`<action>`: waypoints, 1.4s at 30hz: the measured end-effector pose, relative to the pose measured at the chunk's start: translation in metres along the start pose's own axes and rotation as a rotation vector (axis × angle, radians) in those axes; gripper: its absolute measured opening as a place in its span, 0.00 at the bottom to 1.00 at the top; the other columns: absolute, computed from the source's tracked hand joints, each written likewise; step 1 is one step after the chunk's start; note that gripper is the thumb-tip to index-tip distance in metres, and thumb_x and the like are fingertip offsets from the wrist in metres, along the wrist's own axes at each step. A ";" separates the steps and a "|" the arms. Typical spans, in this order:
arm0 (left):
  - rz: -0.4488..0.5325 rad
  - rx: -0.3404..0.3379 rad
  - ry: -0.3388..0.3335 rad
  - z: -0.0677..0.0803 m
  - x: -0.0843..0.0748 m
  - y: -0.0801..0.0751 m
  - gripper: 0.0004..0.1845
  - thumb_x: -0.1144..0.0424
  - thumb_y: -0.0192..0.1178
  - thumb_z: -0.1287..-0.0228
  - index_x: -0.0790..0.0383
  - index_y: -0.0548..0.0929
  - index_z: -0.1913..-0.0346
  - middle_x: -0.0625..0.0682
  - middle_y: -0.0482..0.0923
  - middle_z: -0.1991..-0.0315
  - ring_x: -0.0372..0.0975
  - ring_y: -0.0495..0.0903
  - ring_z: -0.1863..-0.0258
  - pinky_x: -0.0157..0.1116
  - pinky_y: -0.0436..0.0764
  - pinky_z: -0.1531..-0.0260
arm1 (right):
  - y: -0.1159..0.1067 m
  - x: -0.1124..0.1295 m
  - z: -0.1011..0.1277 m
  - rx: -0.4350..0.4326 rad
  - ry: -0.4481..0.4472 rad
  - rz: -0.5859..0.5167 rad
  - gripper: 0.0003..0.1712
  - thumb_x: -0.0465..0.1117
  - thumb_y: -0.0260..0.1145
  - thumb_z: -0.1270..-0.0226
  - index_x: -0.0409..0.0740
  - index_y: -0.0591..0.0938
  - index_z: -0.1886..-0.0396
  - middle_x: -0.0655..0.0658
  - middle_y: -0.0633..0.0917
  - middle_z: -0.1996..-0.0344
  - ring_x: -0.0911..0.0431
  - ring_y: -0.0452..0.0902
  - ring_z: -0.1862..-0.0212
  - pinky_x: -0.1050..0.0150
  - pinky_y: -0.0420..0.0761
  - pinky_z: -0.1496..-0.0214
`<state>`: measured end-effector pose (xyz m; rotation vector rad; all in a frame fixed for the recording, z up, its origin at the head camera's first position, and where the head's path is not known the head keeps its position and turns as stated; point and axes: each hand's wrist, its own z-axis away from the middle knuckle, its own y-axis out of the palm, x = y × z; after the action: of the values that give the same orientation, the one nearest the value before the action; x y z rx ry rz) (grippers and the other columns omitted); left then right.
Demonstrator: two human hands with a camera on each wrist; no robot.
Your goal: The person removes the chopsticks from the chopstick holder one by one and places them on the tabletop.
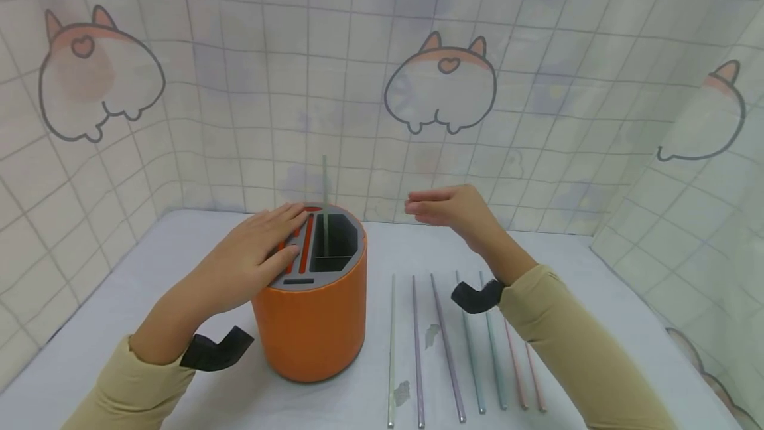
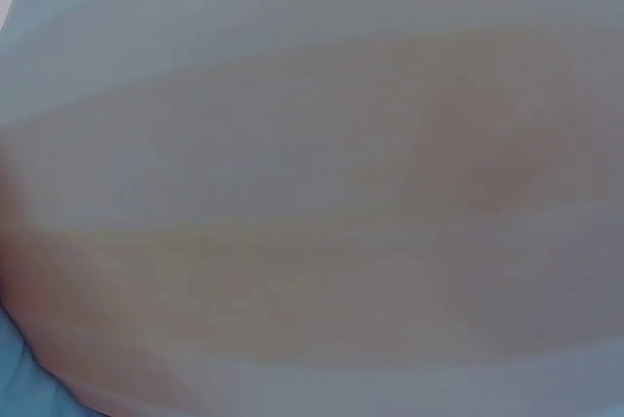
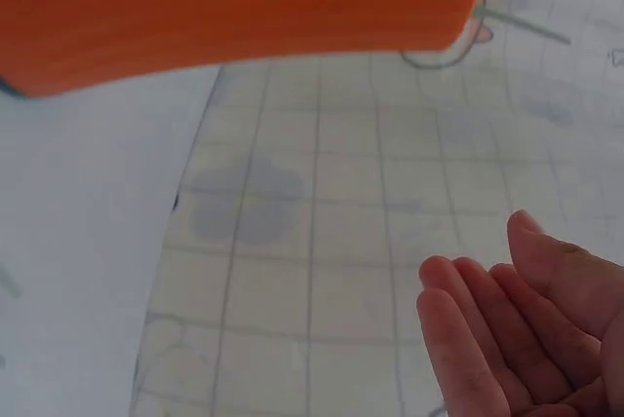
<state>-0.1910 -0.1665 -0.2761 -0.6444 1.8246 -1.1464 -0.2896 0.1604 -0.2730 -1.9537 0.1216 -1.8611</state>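
Note:
An orange round holder [image 1: 313, 324] with a grey slotted top stands on the white table [image 1: 179, 251]. One pale green straw [image 1: 325, 181] stands upright in its large compartment. My left hand [image 1: 262, 244] rests flat on the grey top, fingers straight. My right hand [image 1: 444, 208] hovers empty in the air to the right of the holder, fingers straight and together; in the right wrist view its fingers [image 3: 497, 339] show below the orange holder [image 3: 234, 8]. Several coloured straws [image 1: 444, 344] lie side by side on the table under the right forearm. The left wrist view is a pale blur.
A tiled cloth backdrop with cartoon animal prints [image 1: 442, 85] walls the table at the back and both sides. Bare table surface lies to the left of the holder.

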 end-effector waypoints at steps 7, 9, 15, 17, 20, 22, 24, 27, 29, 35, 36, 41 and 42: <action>0.004 -0.009 -0.010 0.001 0.000 -0.001 0.30 0.52 0.43 0.22 0.58 0.58 0.22 0.56 0.54 0.21 0.54 0.51 0.21 0.59 0.50 0.23 | 0.052 0.040 -0.014 0.068 -0.095 -0.096 0.21 0.41 0.75 0.41 0.41 0.87 0.48 0.44 0.89 0.51 0.52 0.87 0.47 0.63 0.85 0.45; 0.006 -0.014 -0.008 0.001 0.000 -0.001 0.31 0.52 0.44 0.22 0.59 0.58 0.22 0.57 0.54 0.21 0.55 0.51 0.21 0.60 0.51 0.24 | 0.062 0.050 -0.015 0.080 -0.119 -0.094 0.20 0.41 0.75 0.40 0.42 0.87 0.48 0.44 0.89 0.51 0.53 0.87 0.48 0.62 0.86 0.45; 0.003 -0.023 0.010 0.002 0.000 -0.001 0.31 0.52 0.44 0.22 0.59 0.59 0.22 0.58 0.56 0.22 0.56 0.52 0.21 0.61 0.52 0.24 | 0.081 0.066 -0.021 0.084 -0.149 -0.082 0.20 0.42 0.75 0.39 0.43 0.87 0.47 0.46 0.89 0.50 0.56 0.88 0.51 0.63 0.86 0.45; 0.001 -0.023 0.016 0.002 0.000 -0.001 0.30 0.52 0.44 0.22 0.59 0.59 0.23 0.57 0.56 0.22 0.55 0.52 0.21 0.61 0.51 0.24 | 0.084 0.069 -0.021 0.083 -0.140 -0.089 0.20 0.42 0.75 0.39 0.43 0.87 0.48 0.45 0.89 0.51 0.56 0.88 0.51 0.63 0.86 0.45; -0.005 -0.022 0.026 0.002 0.001 -0.001 0.30 0.52 0.45 0.22 0.60 0.60 0.23 0.56 0.56 0.21 0.55 0.52 0.21 0.60 0.51 0.24 | 0.088 0.071 -0.022 0.084 -0.124 -0.099 0.20 0.40 0.74 0.39 0.41 0.87 0.48 0.44 0.89 0.51 0.54 0.89 0.52 0.62 0.86 0.45; -0.008 -0.023 0.033 0.002 0.001 0.000 0.30 0.52 0.45 0.22 0.60 0.60 0.23 0.56 0.56 0.21 0.54 0.52 0.21 0.60 0.51 0.24 | 0.089 0.071 -0.024 0.083 -0.110 -0.100 0.19 0.40 0.74 0.39 0.40 0.87 0.48 0.43 0.89 0.52 0.53 0.89 0.53 0.62 0.86 0.45; -0.010 -0.021 0.033 0.002 0.001 0.000 0.30 0.52 0.45 0.22 0.60 0.60 0.23 0.56 0.56 0.21 0.54 0.52 0.21 0.60 0.51 0.24 | 0.091 0.071 -0.025 0.082 -0.096 -0.104 0.19 0.39 0.74 0.39 0.39 0.87 0.48 0.43 0.90 0.53 0.53 0.89 0.54 0.61 0.85 0.44; -0.007 -0.015 0.021 0.001 0.001 0.000 0.31 0.51 0.45 0.22 0.60 0.60 0.23 0.57 0.56 0.21 0.55 0.52 0.21 0.60 0.51 0.24 | 0.092 0.071 -0.026 0.081 -0.084 -0.097 0.18 0.40 0.74 0.39 0.40 0.87 0.49 0.43 0.90 0.55 0.53 0.90 0.55 0.60 0.85 0.43; 0.000 -0.011 0.015 0.000 0.000 0.000 0.31 0.51 0.44 0.22 0.60 0.59 0.23 0.58 0.55 0.21 0.55 0.52 0.21 0.61 0.51 0.24 | 0.092 0.072 -0.026 0.076 -0.087 -0.086 0.18 0.40 0.74 0.38 0.40 0.87 0.49 0.42 0.90 0.56 0.53 0.90 0.56 0.60 0.85 0.43; 0.006 -0.008 0.011 -0.002 -0.001 0.002 0.30 0.51 0.43 0.22 0.58 0.59 0.22 0.57 0.55 0.21 0.55 0.52 0.21 0.60 0.50 0.23 | 0.083 0.078 -0.018 0.019 -0.122 -0.107 0.17 0.42 0.74 0.39 0.41 0.88 0.52 0.44 0.91 0.57 0.52 0.90 0.55 0.61 0.85 0.43; 0.003 -0.008 0.010 -0.002 -0.001 0.002 0.30 0.51 0.43 0.22 0.59 0.59 0.22 0.56 0.55 0.21 0.54 0.52 0.21 0.59 0.50 0.23 | 0.081 0.080 -0.016 0.011 -0.134 -0.128 0.16 0.42 0.75 0.39 0.41 0.88 0.52 0.44 0.91 0.57 0.52 0.89 0.54 0.61 0.85 0.43; 0.000 -0.020 0.016 0.000 -0.001 0.000 0.30 0.52 0.45 0.22 0.59 0.59 0.23 0.58 0.56 0.22 0.56 0.53 0.22 0.62 0.52 0.25 | 0.067 0.098 -0.008 -0.030 -0.219 -0.256 0.16 0.39 0.75 0.40 0.37 0.88 0.53 0.42 0.91 0.59 0.53 0.90 0.56 0.62 0.86 0.45; 0.001 -0.021 0.016 0.000 -0.001 -0.001 0.30 0.52 0.45 0.22 0.59 0.59 0.23 0.58 0.56 0.22 0.56 0.53 0.22 0.62 0.52 0.25 | 0.063 0.102 -0.007 -0.041 -0.238 -0.268 0.16 0.38 0.75 0.40 0.37 0.88 0.53 0.43 0.91 0.60 0.54 0.90 0.57 0.62 0.86 0.46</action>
<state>-0.1904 -0.1661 -0.2751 -0.6483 1.8530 -1.1361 -0.2719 0.0655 -0.2015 -2.2967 -0.1838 -1.7757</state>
